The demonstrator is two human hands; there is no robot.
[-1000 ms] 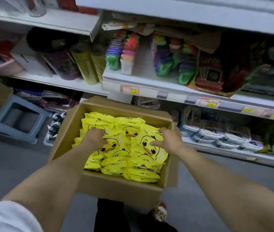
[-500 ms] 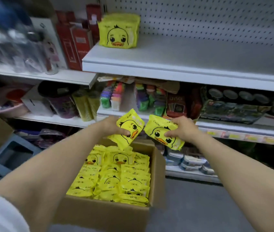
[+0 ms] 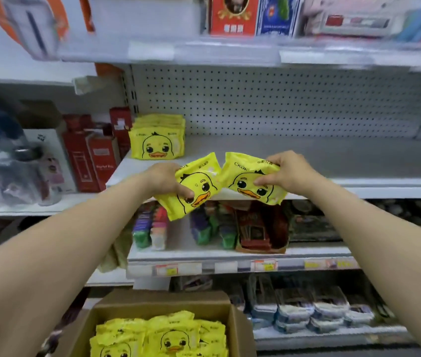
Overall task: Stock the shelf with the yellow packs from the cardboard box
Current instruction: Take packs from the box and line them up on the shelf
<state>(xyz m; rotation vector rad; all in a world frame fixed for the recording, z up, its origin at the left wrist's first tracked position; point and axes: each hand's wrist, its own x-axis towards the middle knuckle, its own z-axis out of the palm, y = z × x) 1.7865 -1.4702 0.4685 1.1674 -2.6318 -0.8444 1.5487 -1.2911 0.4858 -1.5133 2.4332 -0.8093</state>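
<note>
My left hand grips a yellow duck-face pack, tilted, at the front edge of the white shelf. My right hand grips a second yellow pack beside it; the two packs nearly touch. A stack of the same yellow packs stands at the shelf's left end against the pegboard. The open cardboard box sits low in view, with several yellow packs inside.
Red boxes stand left of the stack. To the right of the stack the white shelf runs bare. The shelf below holds colourful small items and a red tray. The bottom shelf carries wrapped packs. Boxed goods line the top shelf.
Both hands have lifted one pack each out of the box and risen to the white shelf's front edge. The view has tilted upward, so the box now lies at the bottom.
</note>
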